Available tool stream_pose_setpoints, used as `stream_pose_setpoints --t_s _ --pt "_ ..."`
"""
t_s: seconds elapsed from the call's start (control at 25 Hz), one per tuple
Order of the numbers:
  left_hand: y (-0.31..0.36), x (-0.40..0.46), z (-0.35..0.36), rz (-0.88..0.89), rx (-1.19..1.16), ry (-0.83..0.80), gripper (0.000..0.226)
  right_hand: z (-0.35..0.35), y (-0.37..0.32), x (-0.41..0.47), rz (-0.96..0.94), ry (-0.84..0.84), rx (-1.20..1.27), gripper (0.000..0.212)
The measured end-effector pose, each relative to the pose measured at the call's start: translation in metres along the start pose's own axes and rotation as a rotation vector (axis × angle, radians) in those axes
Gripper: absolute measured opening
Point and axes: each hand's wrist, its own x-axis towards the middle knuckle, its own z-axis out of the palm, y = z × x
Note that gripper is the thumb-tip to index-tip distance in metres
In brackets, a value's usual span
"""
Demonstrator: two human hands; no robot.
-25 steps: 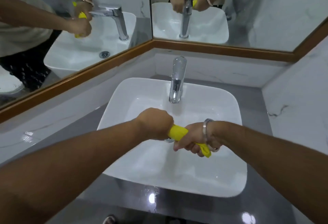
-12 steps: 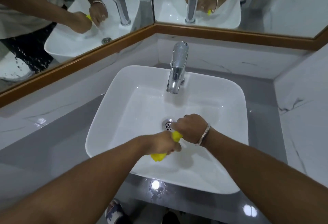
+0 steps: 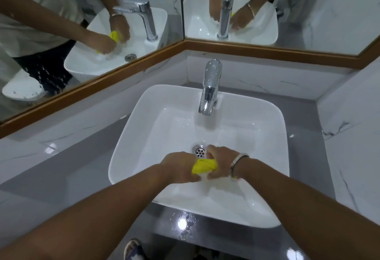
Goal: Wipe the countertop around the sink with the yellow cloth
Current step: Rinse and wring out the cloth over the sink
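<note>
The yellow cloth (image 3: 204, 166) is bunched into a tight roll between both fists, low inside the white square sink (image 3: 156, 115) just in front of the drain (image 3: 200, 151). My left hand (image 3: 179, 167) grips its left end. My right hand (image 3: 221, 163), with a metal bangle on the wrist, grips the right end. Most of the cloth is hidden inside the fists. The grey glossy countertop (image 3: 67, 169) surrounds the sink on the left, right and front.
A chrome faucet (image 3: 210, 86) stands at the back of the sink. Wood-framed mirrors (image 3: 102, 80) run along the back and left walls above a white marble upstand. A marble wall (image 3: 353, 146) closes the right side. A shoe (image 3: 133, 249) shows below the counter's front edge.
Both hands dropped from above the basin down toward the drain, still holding the cloth. The cloth was turned between the fists and is now squeezed into a shorter bunch.
</note>
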Motion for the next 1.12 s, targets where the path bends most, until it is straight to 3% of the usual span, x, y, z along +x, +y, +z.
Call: stream_pose_setpoints --t_s 0.12,0.28,0.44,0.64,0.76,0.88,0.96,1.12 --pt "-0.009 -0.016 -0.014 0.108 -0.039 0.049 0.046 -0.021 -0.004 -0.021 0.019 -0.086 0.008 0.046" --pt "-0.014 -0.034 -0.038 0.216 -0.066 0.145 0.042 -0.047 -0.012 -0.040 -0.031 -0.015 0.134 0.015" --pt "-0.020 -0.044 -0.060 0.238 -0.326 0.092 0.026 -0.058 -0.025 -0.045 0.042 0.048 0.066 0.024" --pt "-0.042 -0.055 -0.093 0.357 -0.076 0.264 0.025 -0.062 -0.066 -0.056 0.145 0.254 0.176 0.024" --pt "-0.059 -0.063 -0.108 0.446 -0.046 0.271 0.028 -0.064 -0.091 -0.066 0.204 0.267 0.219 0.026" --pt "-0.073 -0.071 -0.125 0.565 -0.131 0.205 0.037 -0.057 -0.123 -0.083 0.264 0.331 0.465 0.041" --pt "-0.076 -0.073 -0.138 0.623 -0.178 0.167 0.039 -0.046 -0.143 -0.094 0.309 0.469 0.690 0.056" --pt "-0.062 -0.071 -0.153 0.671 -0.224 0.120 0.033 -0.015 -0.167 -0.130 0.222 0.660 1.367 0.087"
